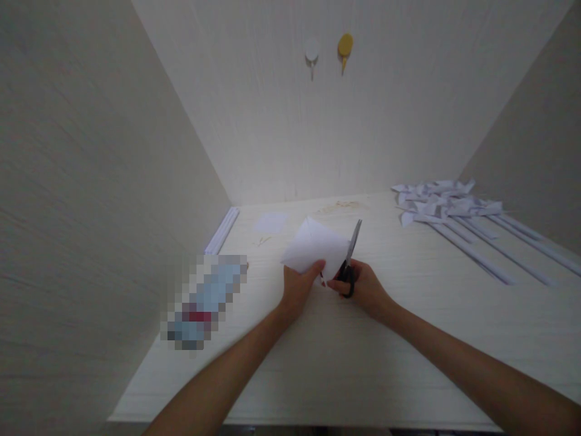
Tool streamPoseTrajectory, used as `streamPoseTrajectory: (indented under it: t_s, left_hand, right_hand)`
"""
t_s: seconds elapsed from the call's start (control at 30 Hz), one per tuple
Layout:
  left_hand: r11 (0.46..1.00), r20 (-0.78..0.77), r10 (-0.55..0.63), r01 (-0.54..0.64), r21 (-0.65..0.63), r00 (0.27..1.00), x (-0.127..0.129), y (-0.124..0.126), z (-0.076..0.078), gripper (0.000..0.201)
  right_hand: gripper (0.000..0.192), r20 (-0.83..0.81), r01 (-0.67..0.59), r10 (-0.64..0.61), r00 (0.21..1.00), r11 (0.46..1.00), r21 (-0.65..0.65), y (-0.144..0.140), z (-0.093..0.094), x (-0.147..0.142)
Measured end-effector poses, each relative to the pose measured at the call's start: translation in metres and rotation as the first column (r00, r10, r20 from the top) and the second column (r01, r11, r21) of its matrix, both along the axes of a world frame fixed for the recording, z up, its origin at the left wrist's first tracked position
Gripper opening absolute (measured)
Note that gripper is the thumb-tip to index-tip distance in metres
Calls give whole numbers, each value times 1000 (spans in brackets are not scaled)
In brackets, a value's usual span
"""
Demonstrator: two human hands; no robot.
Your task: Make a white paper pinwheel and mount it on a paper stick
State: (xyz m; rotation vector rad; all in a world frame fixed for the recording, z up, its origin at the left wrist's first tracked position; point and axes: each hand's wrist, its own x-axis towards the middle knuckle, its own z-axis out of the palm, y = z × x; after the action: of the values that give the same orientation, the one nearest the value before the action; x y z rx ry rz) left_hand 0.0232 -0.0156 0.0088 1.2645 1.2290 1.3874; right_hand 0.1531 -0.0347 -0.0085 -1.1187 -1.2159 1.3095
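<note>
Left hand (297, 284): your thumb presses on the near edge of the paper (313, 242), pinching it; the other fingers are mostly hidden.
Right hand (365, 287): your fingers are closed around the handles of the scissors (349, 269), just right of the paper.
Blades: pointing away from you; cannot tell whether they touch the paper.
Paper: creased, between your hands, over the table (431, 375).
Left of paper: sheet (271, 222), slivers (264, 241); farther out, rolls (222, 230); nearer you, a blurred item (213, 297).
Right of paper: folded papers (449, 204) and white sticks (472, 255), well apart from it.
Beyond paper: brown scraps (345, 204); on the wall (272, 121), white hook (311, 48), yellow hook (345, 45).
</note>
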Motion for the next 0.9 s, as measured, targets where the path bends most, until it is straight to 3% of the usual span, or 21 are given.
streamPoseTrajectory:
  t_s: [0.63,0.9]
  left_hand:
    - [1000,-8,-12,12,0,1000,-2,1,0,25]
    - [1000,7,-19,19,0,1000,-1,2,-2,31]
  right_hand:
    - [23,-63,-39,38,997,999,-19,0,2,0]
    - [21,-40,-14,14,999,1000,-11,1,2,0]
